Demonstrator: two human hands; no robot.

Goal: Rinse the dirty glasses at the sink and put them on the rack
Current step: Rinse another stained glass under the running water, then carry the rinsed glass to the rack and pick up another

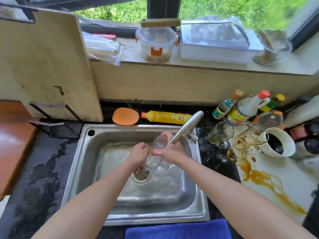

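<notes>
Clear ribbed glass (159, 141) under chrome faucet (188, 126), 12 o'clock of steel sink (82, 152). Left hand (139, 153) grips its lower end, right hand (170, 150) curls round it. Risk: wet grip slips, glass strikes spout.

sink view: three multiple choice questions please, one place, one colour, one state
1. Where is the yellow bottle? A) on the windowsill B) on its side behind the sink C) in the basin
2. What colour is the cloth at the sink's near edge? A) blue B) red C) white
3. The glass being rinsed is: A) standing on the counter B) held up at the faucet C) lying over the drain

1 B, it lies flat along the back ledge. 2 A, plainly blue. 3 B, the left hand and right hand both hold it by the spout.
</notes>
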